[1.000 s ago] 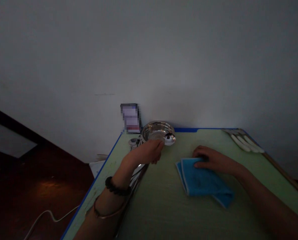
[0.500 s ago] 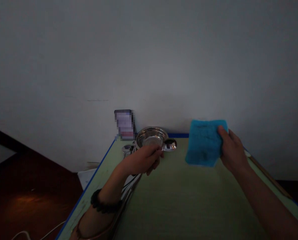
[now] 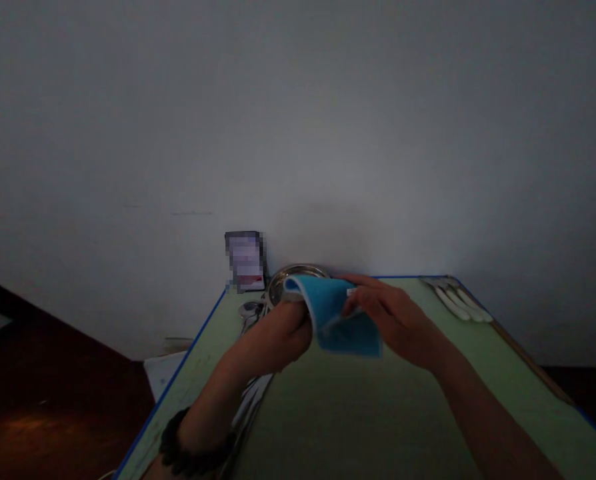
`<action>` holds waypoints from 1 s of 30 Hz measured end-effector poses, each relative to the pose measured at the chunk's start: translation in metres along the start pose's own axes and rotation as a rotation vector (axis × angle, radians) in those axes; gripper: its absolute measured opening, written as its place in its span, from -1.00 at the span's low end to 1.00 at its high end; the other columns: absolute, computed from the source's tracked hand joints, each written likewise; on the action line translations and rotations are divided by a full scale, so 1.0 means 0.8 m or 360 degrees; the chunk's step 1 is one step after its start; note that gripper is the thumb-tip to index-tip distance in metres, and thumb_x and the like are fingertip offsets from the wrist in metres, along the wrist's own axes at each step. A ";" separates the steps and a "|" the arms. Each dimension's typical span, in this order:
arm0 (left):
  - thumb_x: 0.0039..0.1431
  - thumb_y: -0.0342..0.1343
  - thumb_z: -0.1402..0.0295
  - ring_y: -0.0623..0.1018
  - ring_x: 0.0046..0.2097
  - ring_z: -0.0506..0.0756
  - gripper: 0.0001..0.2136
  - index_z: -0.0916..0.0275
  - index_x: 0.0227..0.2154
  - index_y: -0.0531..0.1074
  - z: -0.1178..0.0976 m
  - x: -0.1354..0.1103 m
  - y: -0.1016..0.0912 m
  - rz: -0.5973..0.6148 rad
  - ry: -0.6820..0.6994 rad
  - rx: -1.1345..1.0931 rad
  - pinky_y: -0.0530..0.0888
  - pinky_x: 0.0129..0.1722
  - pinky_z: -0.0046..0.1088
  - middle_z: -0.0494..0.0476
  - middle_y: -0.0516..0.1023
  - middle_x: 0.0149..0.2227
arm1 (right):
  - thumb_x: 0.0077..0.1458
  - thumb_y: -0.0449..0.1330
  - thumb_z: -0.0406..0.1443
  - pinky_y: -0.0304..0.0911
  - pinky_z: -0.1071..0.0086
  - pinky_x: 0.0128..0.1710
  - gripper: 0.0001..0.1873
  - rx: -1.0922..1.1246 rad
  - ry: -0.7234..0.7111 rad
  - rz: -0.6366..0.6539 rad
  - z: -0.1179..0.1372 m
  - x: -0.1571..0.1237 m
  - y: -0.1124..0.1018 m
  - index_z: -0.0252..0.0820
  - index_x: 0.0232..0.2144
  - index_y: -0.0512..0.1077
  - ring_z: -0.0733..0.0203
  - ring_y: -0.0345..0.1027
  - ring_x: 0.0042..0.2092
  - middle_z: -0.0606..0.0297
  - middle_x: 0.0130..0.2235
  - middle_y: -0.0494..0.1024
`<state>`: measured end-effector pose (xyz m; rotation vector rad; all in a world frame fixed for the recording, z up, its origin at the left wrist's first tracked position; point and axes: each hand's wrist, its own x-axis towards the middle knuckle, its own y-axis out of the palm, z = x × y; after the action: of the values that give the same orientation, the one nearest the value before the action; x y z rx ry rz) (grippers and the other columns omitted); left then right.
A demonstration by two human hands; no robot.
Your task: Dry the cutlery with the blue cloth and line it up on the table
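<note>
My left hand [image 3: 283, 337] is closed around the handle of a metal spoon, whose bowl is now hidden under the blue cloth. The blue cloth [image 3: 345, 337] drapes over the spoon in front of my left fingers. My right hand [image 3: 395, 317] is closed on the cloth from the right, thumb and fingers pressing it where the spoon's bowl was last visible. Just behind my left hand stands a shiny metal bowl [image 3: 298, 269], partly covered by the cloth and hand.
A phone-like screen [image 3: 248, 260] leans against the wall at the table's back left. Beside it lie metal spoons [image 3: 251, 309]. Several utensils with white handles [image 3: 455, 303] rest at the back right corner of the green table [image 3: 378, 420]. A white wall [image 3: 328, 133] rises behind.
My right hand has brought the blue cloth leftward onto the spoon, covering its bowl. The white-handled utensils at the back right have come into sight. My left hand still grips the spoon.
</note>
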<state>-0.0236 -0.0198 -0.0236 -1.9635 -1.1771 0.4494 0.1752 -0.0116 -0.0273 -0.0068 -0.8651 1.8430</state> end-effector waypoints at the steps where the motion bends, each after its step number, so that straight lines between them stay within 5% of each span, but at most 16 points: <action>1: 0.13 -0.17 0.44 0.41 -0.48 0.00 -0.81 0.26 -0.41 0.35 -0.001 0.000 -0.001 -0.0025 0.0063 0.0033 0.37 -0.44 -0.51 0.02 0.42 -0.53 | 0.17 -0.06 -0.18 0.19 0.29 -0.13 -0.69 -0.0004 0.0070 -0.0130 0.000 0.000 0.004 -0.17 -0.43 0.41 0.18 0.34 -0.13 0.22 -0.12 0.46; 3: 0.16 -0.17 0.42 0.42 -0.42 0.02 -0.81 0.27 -0.40 0.35 -0.005 -0.001 -0.003 -0.0073 0.0146 0.0087 0.37 -0.37 -0.48 0.03 0.43 -0.52 | 0.07 0.09 -0.13 0.24 0.33 -0.26 -0.77 0.0075 0.0247 -0.0334 -0.002 0.001 0.009 -0.14 -0.28 0.35 0.21 0.37 -0.25 0.24 -0.20 0.49; 6: 0.20 -0.18 0.39 0.41 -0.39 0.02 -0.81 0.28 -0.35 0.34 -0.014 -0.005 -0.002 -0.0114 0.0186 0.0171 0.33 -0.38 -0.48 0.06 0.43 -0.47 | -0.07 0.21 -0.11 0.25 0.36 -0.32 -0.53 0.0241 0.0404 -0.0377 -0.003 0.004 0.014 -0.11 -0.10 0.24 0.20 0.37 -0.29 0.27 -0.23 0.49; 9: 0.24 -0.22 0.32 0.38 -0.48 -0.01 -0.75 0.28 -0.36 0.34 -0.021 -0.009 0.000 -0.0106 0.0108 0.0271 0.26 -0.49 -0.51 0.04 0.41 -0.49 | 0.01 0.12 -0.08 0.23 0.36 -0.36 -0.70 0.0263 0.0440 -0.0302 0.001 0.007 0.020 -0.19 -0.31 0.37 0.22 0.35 -0.36 0.29 -0.36 0.50; 11: 0.25 -0.21 0.27 0.34 -0.54 -0.03 -0.73 0.27 -0.39 0.33 -0.026 -0.013 -0.001 -0.0055 0.0035 0.0307 0.21 -0.55 -0.52 0.01 0.37 -0.55 | 0.03 0.10 -0.09 0.22 0.36 -0.39 -0.71 0.0369 0.0485 -0.0452 0.003 0.010 0.022 -0.21 -0.40 0.38 0.23 0.34 -0.40 0.29 -0.41 0.50; 14: 0.25 -0.20 0.27 0.34 -0.53 -0.04 -0.74 0.25 -0.42 0.33 -0.030 -0.017 -0.006 0.0055 0.0030 0.0255 0.22 -0.54 -0.54 -0.02 0.35 -0.56 | 0.00 0.16 -0.17 0.27 0.35 -0.37 -0.77 0.0834 0.0523 -0.0832 0.003 0.013 0.018 -0.17 -0.30 0.37 0.22 0.38 -0.36 0.31 -0.37 0.50; 17: 0.27 -0.25 0.30 0.35 -0.50 -0.04 -0.71 0.24 -0.43 0.32 -0.033 -0.019 -0.010 0.0078 0.0067 0.0161 0.24 -0.49 -0.54 -0.04 0.33 -0.56 | -0.11 0.19 -0.38 0.30 0.35 -0.31 -0.66 0.1390 0.0452 -0.0968 0.004 0.013 0.011 -0.07 -0.20 0.33 0.25 0.39 -0.31 0.36 -0.31 0.49; 20: 0.27 -0.24 0.29 0.34 -0.51 -0.05 -0.71 0.24 -0.45 0.32 -0.032 -0.018 -0.010 0.0050 0.0069 0.0139 0.22 -0.50 -0.54 -0.05 0.30 -0.58 | -0.25 0.13 -0.53 0.31 0.37 -0.29 -0.45 0.1641 0.0430 -0.0921 0.007 0.010 0.005 0.00 -0.15 0.33 0.31 0.37 -0.34 0.43 -0.33 0.47; 23: 0.26 -0.22 0.27 0.34 -0.51 -0.04 -0.71 0.24 -0.45 0.32 -0.030 -0.016 -0.008 0.0032 0.0036 0.0185 0.20 -0.51 -0.52 -0.05 0.30 -0.58 | -0.33 0.09 -0.55 0.33 0.30 -0.24 -0.54 0.1872 0.0539 -0.0765 0.013 0.008 0.000 -0.06 -0.32 0.41 0.28 0.37 -0.37 0.43 -0.39 0.49; 27: 0.26 -0.23 0.26 0.36 -0.50 -0.03 -0.72 0.22 -0.43 0.32 -0.030 -0.017 -0.007 0.0050 0.0019 0.0276 0.20 -0.48 -0.49 -0.05 0.33 -0.57 | -0.14 0.12 -0.30 0.33 0.17 -0.19 -0.90 0.2315 0.0771 -0.0621 0.018 0.007 -0.011 -0.12 -0.47 0.42 0.17 0.41 -0.33 0.34 -0.39 0.55; 30: 0.27 -0.24 0.24 0.36 -0.50 -0.02 -0.70 0.22 -0.44 0.31 -0.029 -0.018 -0.008 0.0023 0.0020 0.0311 0.20 -0.47 -0.48 -0.05 0.33 -0.57 | -0.03 0.07 -0.07 0.31 0.14 -0.16 -0.72 0.2398 0.0807 -0.0556 0.017 0.006 -0.018 -0.10 -0.41 0.44 0.13 0.43 -0.28 0.31 -0.35 0.58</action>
<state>-0.0193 -0.0406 -0.0056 -1.8054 -1.0698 0.5383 0.1794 -0.0127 -0.0078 0.5486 0.9139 1.6228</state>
